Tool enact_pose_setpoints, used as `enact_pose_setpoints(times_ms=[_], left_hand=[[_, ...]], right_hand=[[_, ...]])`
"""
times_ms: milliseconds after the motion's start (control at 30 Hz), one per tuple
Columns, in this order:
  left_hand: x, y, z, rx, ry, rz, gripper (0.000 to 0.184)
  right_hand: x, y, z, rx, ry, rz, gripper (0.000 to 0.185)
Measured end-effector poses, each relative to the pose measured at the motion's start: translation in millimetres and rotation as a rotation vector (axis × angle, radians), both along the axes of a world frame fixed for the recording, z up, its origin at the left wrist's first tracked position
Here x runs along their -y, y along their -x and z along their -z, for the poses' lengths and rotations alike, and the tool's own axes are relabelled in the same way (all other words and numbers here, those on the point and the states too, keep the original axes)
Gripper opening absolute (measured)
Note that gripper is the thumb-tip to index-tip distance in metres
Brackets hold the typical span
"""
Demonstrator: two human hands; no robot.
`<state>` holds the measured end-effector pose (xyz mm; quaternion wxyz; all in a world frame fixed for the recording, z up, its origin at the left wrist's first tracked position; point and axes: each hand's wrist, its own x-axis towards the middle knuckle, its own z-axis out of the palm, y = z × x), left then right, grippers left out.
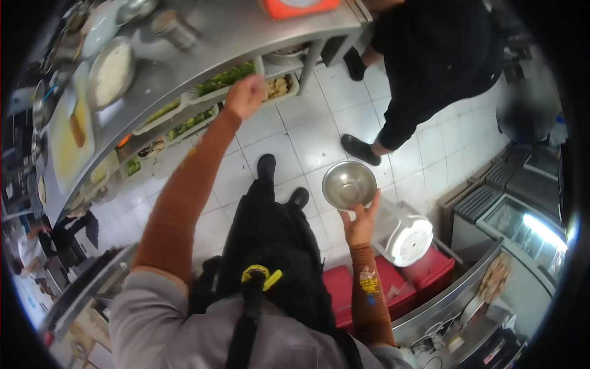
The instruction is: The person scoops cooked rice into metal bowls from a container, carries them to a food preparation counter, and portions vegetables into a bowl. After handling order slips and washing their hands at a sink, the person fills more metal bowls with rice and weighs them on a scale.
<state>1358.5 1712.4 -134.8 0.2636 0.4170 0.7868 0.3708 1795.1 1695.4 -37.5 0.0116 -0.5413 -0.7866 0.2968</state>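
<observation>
My right hand (359, 226) holds a round stainless steel bowl (335, 183) by its near rim, out over the tiled floor. No food shows inside the bowl. My left hand (246, 97) is stretched forward beside the shelf under the steel counter, its fingers curled together and slightly blurred; whether anything is in them is hidden. Close to it are a tub of pale chopped pieces (278, 88) and a tub of long green vegetables (224, 79). A tub of cut greens (189, 125) stands on the same shelf, nearer to me.
A steel counter (246, 31) carries a cutting board (66, 144), a dish of white food (112, 72) and an orange-red item (300, 7). A person in black (430, 67) stands ahead on the right. Red bins (393, 289) and a glass-topped cooler (522, 224) are at my right.
</observation>
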Motion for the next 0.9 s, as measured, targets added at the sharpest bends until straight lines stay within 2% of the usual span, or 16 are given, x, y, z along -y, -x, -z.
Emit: enact_pose_setpoints(times_ms=[33, 100, 167, 233, 367, 400, 500, 567, 700, 767, 900], left_hand=[[-31.1, 9.7, 18.3, -0.055, 0.000, 0.030, 0.036], [-95.1, 18.6, 35.6, -0.351, 0.103, 0.073, 0.040], [-144.9, 30.5, 59.5, -0.830, -0.027, 0.211, 0.042], [-181.3, 35.4, 75.9, -0.983, -0.025, 0.290, 0.042], [-216.0, 34.9, 91.5, -0.872, 0.085, 0.463, 0.041], [-217.6, 30.3, 89.3, -0.848, 0.094, 0.490, 0.041], [-221.6, 29.1, 89.4, -0.810, 0.104, 0.542, 0.041], [-220.1, 30.0, 88.7, -0.777, 0.092, 0.546, 0.041], [-190.6, 44.9, 82.4, -0.653, 0.072, 0.465, 0.040], [-168.7, 63.2, 83.3, -0.602, 0.114, 0.391, 0.040], [-135.6, 99.7, 94.4, -0.561, 0.253, 0.314, 0.039]], right_hand=[[6.9, -4.7, 4.3, 0.034, 0.076, 0.078, 0.027], [17.9, -13.8, 17.2, 0.035, 0.004, 0.078, 0.029], [27.9, -18.4, 30.7, 0.038, -0.006, 0.116, 0.029], [37.3, -17.6, 39.4, 0.035, 0.046, 0.198, 0.030], [54.2, -13.7, 60.0, 0.060, 0.087, 0.239, 0.030], [56.8, -13.5, 62.5, 0.012, 0.179, 0.346, 0.029], [54.2, -3.4, 68.6, 0.044, 0.296, 0.405, 0.029], [48.0, 4.2, 71.3, 0.054, 0.195, 0.314, 0.028], [43.9, 2.8, 75.6, -0.023, 0.294, 0.377, 0.028], [43.5, -1.6, 79.4, -0.012, 0.142, 0.280, 0.027], [41.8, -9.8, 78.7, -0.004, 0.154, 0.237, 0.027]])
